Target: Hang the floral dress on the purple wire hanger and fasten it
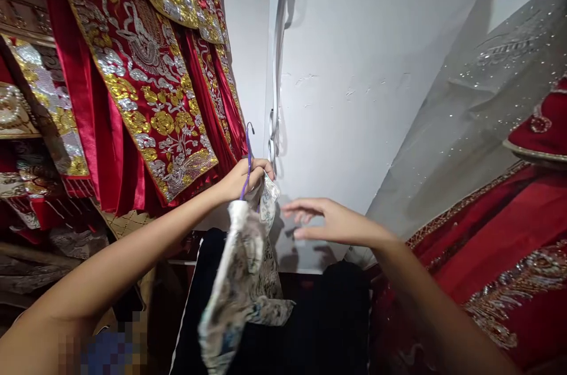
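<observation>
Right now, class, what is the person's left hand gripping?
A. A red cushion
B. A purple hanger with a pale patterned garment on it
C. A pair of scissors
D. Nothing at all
B: the left hand is closed around a purple hanger, from which a pale patterned garment hangs down, while the right hand reaches toward it with open fingers, apart from it.

My left hand (pixel 245 177) grips a purple hanger (pixel 246 169) carrying a pale printed garment (pixel 241 280). My right hand (pixel 330 221), fingers spread, hovers just right of the garment. Red embroidered robes (pixel 146 74) hang above-left of it; a white wall (pixel 354 68) stands behind.
</observation>
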The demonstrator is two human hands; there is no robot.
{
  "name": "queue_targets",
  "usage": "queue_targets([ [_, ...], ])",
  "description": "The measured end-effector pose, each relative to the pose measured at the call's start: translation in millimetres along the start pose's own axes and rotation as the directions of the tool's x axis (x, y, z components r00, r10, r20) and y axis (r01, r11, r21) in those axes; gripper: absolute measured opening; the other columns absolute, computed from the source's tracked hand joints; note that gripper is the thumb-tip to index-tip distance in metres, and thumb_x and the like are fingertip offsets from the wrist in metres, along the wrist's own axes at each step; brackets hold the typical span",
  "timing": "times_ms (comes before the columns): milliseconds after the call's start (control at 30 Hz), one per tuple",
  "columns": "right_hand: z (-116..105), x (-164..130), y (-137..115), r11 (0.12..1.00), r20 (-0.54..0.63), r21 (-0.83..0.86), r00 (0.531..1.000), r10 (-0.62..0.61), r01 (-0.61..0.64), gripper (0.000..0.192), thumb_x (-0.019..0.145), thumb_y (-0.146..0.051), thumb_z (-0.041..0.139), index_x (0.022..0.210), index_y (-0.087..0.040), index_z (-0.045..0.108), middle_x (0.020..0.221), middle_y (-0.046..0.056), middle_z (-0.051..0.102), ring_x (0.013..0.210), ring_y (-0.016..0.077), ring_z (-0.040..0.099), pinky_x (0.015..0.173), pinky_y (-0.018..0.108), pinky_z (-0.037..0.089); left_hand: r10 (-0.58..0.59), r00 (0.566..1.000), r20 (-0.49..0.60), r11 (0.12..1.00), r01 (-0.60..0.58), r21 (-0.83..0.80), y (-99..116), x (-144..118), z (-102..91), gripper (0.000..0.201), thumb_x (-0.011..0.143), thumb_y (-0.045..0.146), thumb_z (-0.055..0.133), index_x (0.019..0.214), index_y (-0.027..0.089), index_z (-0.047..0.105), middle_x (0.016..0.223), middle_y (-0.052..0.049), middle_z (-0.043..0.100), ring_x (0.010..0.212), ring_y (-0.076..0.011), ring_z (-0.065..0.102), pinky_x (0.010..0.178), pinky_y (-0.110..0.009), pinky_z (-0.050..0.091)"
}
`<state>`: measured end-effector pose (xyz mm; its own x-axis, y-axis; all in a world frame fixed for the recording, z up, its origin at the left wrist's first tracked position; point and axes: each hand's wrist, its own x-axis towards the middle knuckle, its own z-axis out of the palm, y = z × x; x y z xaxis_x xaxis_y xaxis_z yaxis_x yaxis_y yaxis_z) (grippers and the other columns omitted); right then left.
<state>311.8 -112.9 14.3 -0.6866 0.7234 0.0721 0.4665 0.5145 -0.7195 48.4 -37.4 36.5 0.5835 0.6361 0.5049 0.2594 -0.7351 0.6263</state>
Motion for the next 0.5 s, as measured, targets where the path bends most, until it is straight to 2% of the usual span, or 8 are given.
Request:
queue_targets([
  [67,16,22,13,0.977,-0.272,-0.212,0.961,-0.052,-0.007,0.082,0.080,-0.048,0.072,0.153,-0.031,0.038,0.153,0.012,0.043,0.135,0.0332,0.048,0.107,0.053,0.045,-0.042,0.998,-0.051,0.987,0.033,-0.160,9,-5,9.5,0.025,0.087,0.026,0.041,0.086,0.016,0.063,0.088,-0.007,0.068,0.085,-0.0208,0.063,0.083,-0.033,0.050],
  [133,32,41,23,0.917,-0.399,-0.398,0.899,-0.178,0.005,0.109,0.076,-0.045,0.075,0.161,-0.031,0.009,0.165,0.012,0.017,0.150,0.0364,0.023,0.117,0.059,0.031,-0.077,0.992,-0.100,0.945,0.040,-0.324,22,-9,17.5,0.021,0.083,0.023,0.041,0.086,0.017,0.061,0.093,-0.008,0.070,0.090,-0.0219,0.065,0.087,-0.035,0.051],
  [167,39,48,27,0.877,-0.441,-0.480,0.864,-0.243,0.002,0.116,0.075,-0.044,0.075,0.161,-0.030,-0.001,0.166,0.012,0.009,0.153,0.0378,0.013,0.119,0.062,0.023,-0.079,0.991,-0.113,0.916,0.027,-0.399,30,-10,20.7,0.020,0.082,0.022,0.041,0.086,0.017,0.060,0.096,-0.008,0.070,0.094,-0.0225,0.066,0.090,-0.036,0.051],
  [200,44,54,30,0.834,-0.483,-0.552,0.821,-0.305,-0.014,0.118,0.074,-0.043,0.075,0.160,-0.029,-0.004,0.166,0.013,0.009,0.153,0.0396,0.008,0.120,0.065,0.016,-0.069,0.991,-0.111,0.884,0.010,-0.467,38,-11,22.8,0.019,0.081,0.021,0.041,0.087,0.018,0.059,0.098,-0.008,0.071,0.097,-0.0231,0.066,0.092,-0.038,0.051],
  [267,48,62,32,0.762,-0.538,-0.645,0.739,-0.406,-0.050,0.111,0.075,-0.038,0.072,0.160,-0.028,0.002,0.159,0.016,0.024,0.150,0.0423,0.016,0.119,0.069,0.010,-0.041,0.996,-0.073,0.829,-0.007,-0.559,52,-12,23.1,0.021,0.081,0.020,0.042,0.090,0.018,0.061,0.104,-0.009,0.072,0.102,-0.0244,0.067,0.097,-0.041,0.050],
  [333,44,66,33,0.743,-0.559,-0.668,0.695,-0.452,-0.053,0.098,0.076,-0.033,0.069,0.158,-0.028,0.015,0.143,0.016,0.042,0.138,0.0416,0.035,0.114,0.065,0.024,-0.013,1.000,-0.007,0.831,0.006,-0.557,56,-12,16.3,0.025,0.080,0.020,0.048,0.098,0.018,0.065,0.115,-0.009,0.072,0.112,-0.0266,0.065,0.103,-0.044,0.048],
  [400,33,68,34,0.744,-0.549,-0.667,0.699,-0.459,-0.035,0.087,0.075,-0.031,0.067,0.154,-0.029,0.029,0.126,0.014,0.050,0.121,0.0378,0.048,0.104,0.055,0.039,-0.007,1.000,0.007,0.881,0.009,-0.473,47,-10,2.8,0.038,0.076,0.022,0.059,0.113,0.019,0.068,0.132,-0.008,0.066,0.126,-0.0298,0.058,0.111,-0.046,0.042],
  [500,10,72,33,0.736,-0.558,-0.674,0.698,-0.448,-0.066,0.083,0.071,-0.030,0.069,0.149,-0.029,0.042,0.114,0.011,0.052,0.110,0.0338,0.052,0.096,0.048,0.042,-0.124,0.987,-0.102,0.920,0.076,-0.384,8,-12,-21.5,0.062,0.069,0.035,0.073,0.128,0.022,0.064,0.141,-0.008,0.061,0.135,-0.0352,0.050,0.114,-0.050,0.039],
])
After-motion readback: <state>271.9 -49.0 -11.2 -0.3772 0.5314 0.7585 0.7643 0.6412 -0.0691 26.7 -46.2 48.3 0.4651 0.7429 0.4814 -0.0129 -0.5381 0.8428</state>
